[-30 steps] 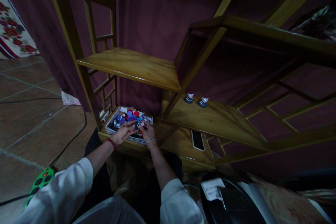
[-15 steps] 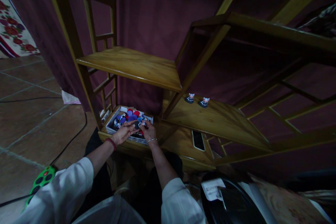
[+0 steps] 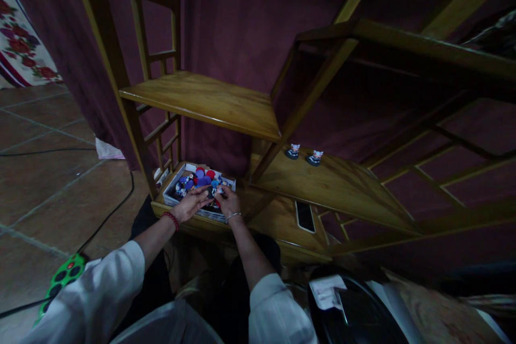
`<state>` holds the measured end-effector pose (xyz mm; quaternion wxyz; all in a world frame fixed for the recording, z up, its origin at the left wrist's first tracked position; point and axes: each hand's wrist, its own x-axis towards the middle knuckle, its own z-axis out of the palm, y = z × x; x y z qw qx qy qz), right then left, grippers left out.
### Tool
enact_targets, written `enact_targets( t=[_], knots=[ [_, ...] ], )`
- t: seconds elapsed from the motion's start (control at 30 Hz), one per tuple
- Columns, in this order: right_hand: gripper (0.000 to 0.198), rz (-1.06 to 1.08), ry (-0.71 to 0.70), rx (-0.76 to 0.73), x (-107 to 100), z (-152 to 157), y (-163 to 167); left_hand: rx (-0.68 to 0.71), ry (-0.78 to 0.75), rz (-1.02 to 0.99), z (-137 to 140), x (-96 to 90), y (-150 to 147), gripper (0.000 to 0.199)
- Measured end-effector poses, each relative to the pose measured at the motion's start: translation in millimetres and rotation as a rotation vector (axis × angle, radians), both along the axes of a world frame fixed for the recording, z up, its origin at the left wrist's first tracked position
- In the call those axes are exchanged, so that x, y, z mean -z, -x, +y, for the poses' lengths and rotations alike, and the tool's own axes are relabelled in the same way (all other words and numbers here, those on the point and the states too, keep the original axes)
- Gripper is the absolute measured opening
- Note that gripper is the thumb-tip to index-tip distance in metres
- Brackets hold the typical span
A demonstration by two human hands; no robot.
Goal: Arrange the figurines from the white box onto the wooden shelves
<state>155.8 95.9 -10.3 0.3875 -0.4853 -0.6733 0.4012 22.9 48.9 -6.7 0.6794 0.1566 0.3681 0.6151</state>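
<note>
One dark-based figurine (image 3: 212,192) sits pinched between left hand (image 3: 191,205) and right hand (image 3: 229,204); beneath them, a filled box (image 3: 215,216). Two white-topped figurines (image 3: 315,158) stand beyond, to their right.

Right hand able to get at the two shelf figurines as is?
Probably yes: the shelf looks open in front of the figurines, with a post to go around; right hand is busy at a dark-based figure, though.

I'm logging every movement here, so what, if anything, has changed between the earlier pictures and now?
Nothing visibly changed beyond a slight shift of the camera's view. The left hand and right hand still hold a small figurine with a dark round base over the white patterned box; the two small white-topped, dark-based figurines remain on the brown wooden shelf.
</note>
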Motion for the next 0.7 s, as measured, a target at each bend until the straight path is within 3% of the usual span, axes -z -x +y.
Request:
enact_targets(
  t=[0.33,0.7],
  knots=[
    [0.019,-0.102,-0.087,-0.115,-8,3,-6,0.033,0.001,0.048,-4,-6.8,-1,0.015],
    [0.020,-0.234,-0.267,-0.210,-24,3,-12,0.095,-0.001,0.063,-4,0.1,2,0.005]
  ],
)
